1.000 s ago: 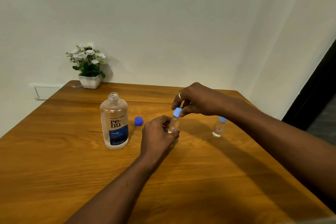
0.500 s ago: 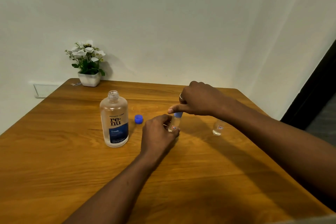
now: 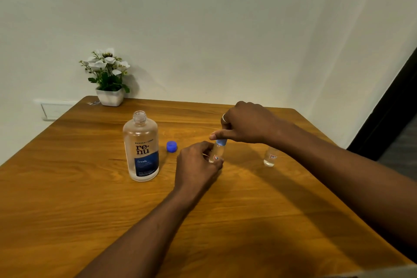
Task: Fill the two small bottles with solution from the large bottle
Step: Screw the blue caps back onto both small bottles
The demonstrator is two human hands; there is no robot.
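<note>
The large clear bottle (image 3: 141,146) with a dark blue label stands open on the wooden table (image 3: 67,198). Its blue cap (image 3: 171,146) lies just to its right. My left hand (image 3: 197,165) grips the body of a small clear bottle (image 3: 217,153) that stands upright on the table. My right hand (image 3: 244,123) pinches that bottle's light blue cap (image 3: 221,142) from above. The second small bottle (image 3: 270,159) stands to the right, its top hidden behind my right forearm.
A white pot of white flowers (image 3: 109,81) stands at the table's far left corner against the wall. A wall socket plate (image 3: 54,108) sits left of the table. A dark doorway (image 3: 394,108) is at the right.
My right hand has stayed on the small bottle's cap, with thumb and fingers shifting around it. My right forearm now covers the top of the second small bottle. The left hand keeps its hold.
</note>
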